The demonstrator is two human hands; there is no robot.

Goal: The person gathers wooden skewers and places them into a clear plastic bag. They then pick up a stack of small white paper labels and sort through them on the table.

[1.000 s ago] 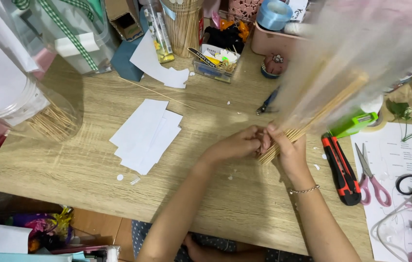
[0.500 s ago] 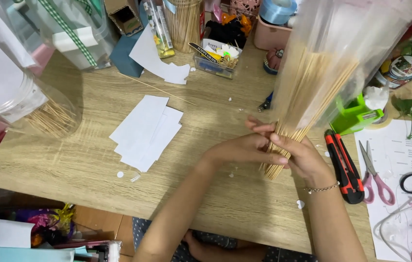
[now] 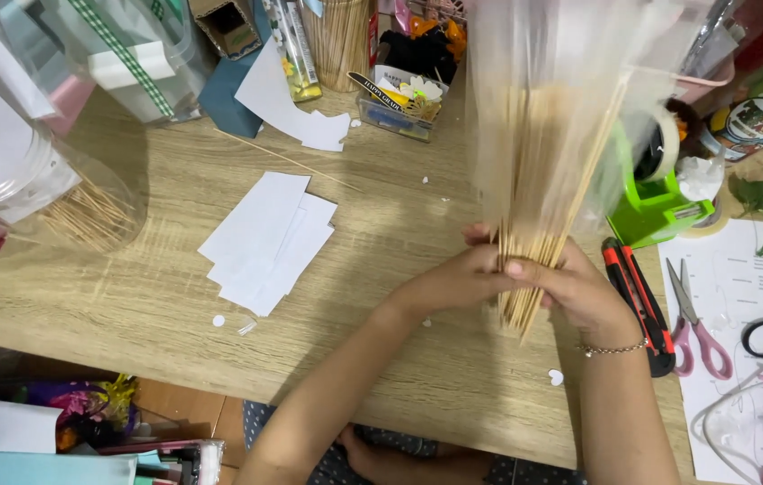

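Observation:
A bundle of thin wooden skewers [image 3: 543, 180] in a clear plastic sleeve stands nearly upright over the wooden table [image 3: 130, 296]. My left hand [image 3: 453, 280] grips the bundle low down from the left. My right hand [image 3: 584, 292], with a thin bracelet at the wrist, wraps the same lower end from the right. The pointed skewer tips stick out below both hands. The sleeve's top runs out of view.
White paper pieces [image 3: 269, 241] lie left of the hands. A red-black utility knife [image 3: 638, 301], pink scissors [image 3: 696, 319] and a green tape dispenser [image 3: 656, 202] sit on the right. A clear jar of toothpicks [image 3: 58, 193] lies far left. Clutter lines the back edge.
The skewer bundle has swung from a slant toward the right to almost upright, and it now stands closer to the camera. Both hands stay on its lower end.

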